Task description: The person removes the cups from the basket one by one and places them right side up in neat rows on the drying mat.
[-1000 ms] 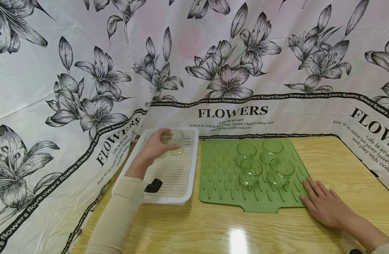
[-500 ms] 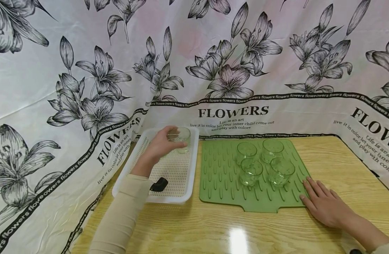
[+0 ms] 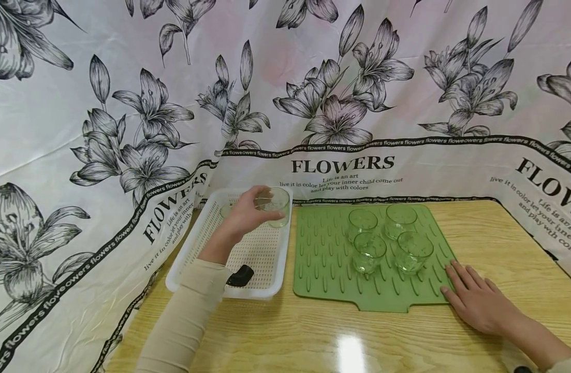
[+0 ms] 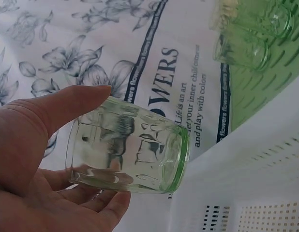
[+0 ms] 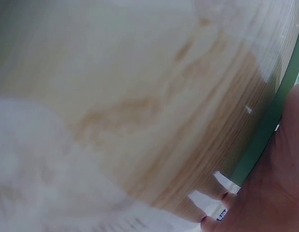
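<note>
My left hand (image 3: pixel 247 213) grips a clear drinking glass (image 3: pixel 277 208) over the back right part of a white perforated basket (image 3: pixel 285 248). In the left wrist view, the thumb lies on one side of the glass (image 4: pixel 130 150) and the fingers on the other; its thick base looks greenish. Part of another glass (image 3: pixel 226 209) shows in the basket, mostly hidden behind the hand. Several similar glasses (image 3: pixel 368 255) stand grouped on a green ribbed mat (image 3: pixel 322 259). My right hand (image 3: pixel 481 303) rests with straight fingers at the mat's right edge.
The basket stands to the left of the mat on a wooden table (image 3: pixel 308 336). A flower-printed cloth (image 3: pixel 248 171) hangs behind and along both sides. A black piece (image 3: pixel 240 276) sits by the left cuff, over the basket.
The left hand has moved right with the glass, toward the basket's right rim. A glass behind it has come partly into view. My right hand stays where it was.
</note>
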The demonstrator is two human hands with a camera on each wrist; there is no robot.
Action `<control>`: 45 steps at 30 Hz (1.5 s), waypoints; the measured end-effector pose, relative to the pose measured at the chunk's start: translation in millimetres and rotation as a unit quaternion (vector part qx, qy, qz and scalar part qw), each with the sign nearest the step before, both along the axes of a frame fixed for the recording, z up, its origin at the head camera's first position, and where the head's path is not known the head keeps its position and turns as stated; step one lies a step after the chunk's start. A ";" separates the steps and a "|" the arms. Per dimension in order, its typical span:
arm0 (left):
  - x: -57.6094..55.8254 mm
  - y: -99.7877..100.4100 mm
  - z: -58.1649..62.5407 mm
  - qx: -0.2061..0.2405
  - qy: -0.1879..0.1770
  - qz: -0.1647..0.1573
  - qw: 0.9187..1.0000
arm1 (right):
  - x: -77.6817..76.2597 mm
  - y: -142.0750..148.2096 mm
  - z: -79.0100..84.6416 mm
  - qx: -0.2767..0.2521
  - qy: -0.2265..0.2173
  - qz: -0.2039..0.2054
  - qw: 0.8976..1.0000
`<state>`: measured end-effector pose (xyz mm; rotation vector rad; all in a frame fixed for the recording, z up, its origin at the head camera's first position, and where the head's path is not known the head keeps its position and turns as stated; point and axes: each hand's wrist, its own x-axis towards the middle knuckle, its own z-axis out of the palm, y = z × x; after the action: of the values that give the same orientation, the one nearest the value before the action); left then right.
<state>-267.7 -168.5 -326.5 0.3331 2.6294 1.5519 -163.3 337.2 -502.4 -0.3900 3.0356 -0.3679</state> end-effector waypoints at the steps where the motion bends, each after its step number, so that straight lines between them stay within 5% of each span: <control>1: 0.6 1.0 0.0 0.001 -0.001 -0.002 1.000 | -0.1 0.1 -0.3 -0.001 -0.001 0.000 1.000; 18: 3.8 29.7 0.0 0.021 -0.003 -0.023 1.000 | -2.5 4.7 -6.3 -0.006 -0.001 0.001 1.000; 45: 2.5 80.9 -27.0 0.027 -0.021 -0.022 0.999 | -0.2 1.5 -2.3 -0.004 -0.001 0.003 1.000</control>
<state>-265.1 -87.6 -353.5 0.3548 2.5348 1.5992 -163.5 338.7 -504.6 -0.3997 3.0319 -0.3813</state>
